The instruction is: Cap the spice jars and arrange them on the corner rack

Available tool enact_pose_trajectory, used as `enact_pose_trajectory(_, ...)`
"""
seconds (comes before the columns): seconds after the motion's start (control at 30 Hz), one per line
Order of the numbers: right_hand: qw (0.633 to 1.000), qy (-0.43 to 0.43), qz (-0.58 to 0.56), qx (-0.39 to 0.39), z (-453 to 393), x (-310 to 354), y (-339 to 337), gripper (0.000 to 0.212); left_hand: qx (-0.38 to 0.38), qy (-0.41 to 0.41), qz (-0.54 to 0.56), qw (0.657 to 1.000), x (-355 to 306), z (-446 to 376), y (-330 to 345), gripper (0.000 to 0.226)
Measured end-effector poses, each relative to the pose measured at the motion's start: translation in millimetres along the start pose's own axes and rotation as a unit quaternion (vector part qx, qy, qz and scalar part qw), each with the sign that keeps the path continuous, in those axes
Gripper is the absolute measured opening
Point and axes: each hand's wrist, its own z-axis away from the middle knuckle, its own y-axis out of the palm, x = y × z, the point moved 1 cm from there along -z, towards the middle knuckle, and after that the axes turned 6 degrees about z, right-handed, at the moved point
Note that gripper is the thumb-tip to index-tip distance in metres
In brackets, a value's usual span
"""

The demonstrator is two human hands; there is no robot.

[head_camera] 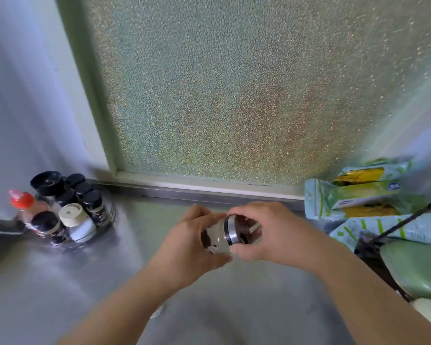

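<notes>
Jar (218, 239) held sideways above steel counter (90, 277); left hand (189, 242) wraps body, right hand (266, 232) curls round cap (237, 232) at mouth, capping underway; capped jars (90, 202) already crowd corner rack (110, 220); this one left to shelve

We look down from our head, close over the steel counter (60, 282), facing the frosted window (222, 95) where it meets the corner
</notes>
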Motion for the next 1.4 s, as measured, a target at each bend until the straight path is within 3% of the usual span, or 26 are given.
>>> enact_pose_trajectory(0.07,1.0,0.02,0.023,-0.004,-5.9,8.5,1.9,0.028,-0.019,0.01,-0.013,1.0,4.4,2.7,-5.2,0.062)
enact_pose_trajectory(0.17,0.994,0.085,-0.05,0.043,-13.9,16.3,7.8,0.036,-0.048,0.042,-0.044,0.997,9.1,7.3,-12.9,0.066)
enact_pose_trajectory(0.27,0.975,0.148,-0.119,0.115,-21.9,23.1,12.6,0.062,-0.054,0.051,-0.054,0.996,8.9,11.7,-20.9,0.067)
enact_pose_trajectory(0.43,0.976,0.154,-0.066,0.137,-29.8,32.2,12.7,0.096,-0.062,0.012,-0.012,0.998,12.3,15.2,-33.9,0.067)
enact_pose_trajectory(0.6,0.984,-0.027,-0.148,0.097,-24.4,33.9,0.1,0.049,-0.073,-0.016,0.015,0.997,13.0,15.3,-48.9,0.062)
enact_pose_trajectory(0.77,0.998,-0.028,-0.049,-0.013,-31.7,44.4,10.1,0.028,-0.076,0.0,-0.022,0.997,14.7,17.2,-49.5,0.066)
enact_pose_trajectory(0.83,0.999,0.006,-0.042,-0.012,-34.2,51.1,15.8,0.035,-0.086,0.002,-0.029,0.996,15.9,19.9,-49.4,0.065)
enact_pose_trajectory(0.97,0.994,0.066,-0.063,0.059,-36.3,55.2,20.0,0.067,-0.082,0.018,-0.053,0.995,15.2,26.5,-52.5,0.068)
enact_pose_trajectory(1.0,0.992,0.059,-0.078,0.079,-36.0,55.1,17.5,0.067,-0.081,0.013,-0.046,0.996,14.5,28.1,-54.5,0.066)
enact_pose_trajectory(1.1,0.986,-0.028,-0.114,0.115,-33.7,54.3,8.8,0.036,-0.085,-0.006,-0.024,0.996,13.6,30.8,-60.9,0.064)
enact_pose_trajectory(1.13,0.987,-0.052,-0.1,0.113,-33.7,52.1,8.3,0.043,-0.09,-0.003,-0.023,0.996,12.9,31.3,-62.3,0.064)
enact_pose_trajectory(1.17,0.99,-0.065,-0.079,0.093,-33.5,52.6,9.7,0.049,-0.093,0.001,-0.025,0.995,12.2,31.9,-63.1,0.063)
enact_pose_trajectory(1.23,0.996,-0.065,-0.043,0.033,-34.9,58.1,15.0,0.035,-0.096,0.004,-0.033,0.995,10.8,32.9,-62.6,0.064)
enact_pose_trajectory(1.3,0.998,-0.026,-0.051,0.021,-37.6,63.6,17.7,0.048,-0.1,0.0,-0.035,0.994,9.4,34.1,-62.5,0.063)
enact_pose_trajectory(1.37,0.996,0.006,-0.053,0.075,-37.1,63.3,16.8,0.07,-0.103,-0.003,-0.04,0.994,9.0,35.9,-64.6,0.062)
enact_pose_trajectory(1.4,0.994,-0.003,-0.066,0.091,-36.8,61.1,15.8,0.068,-0.105,-0.006,-0.043,0.993,9.6,37.1,-66.2,0.063)
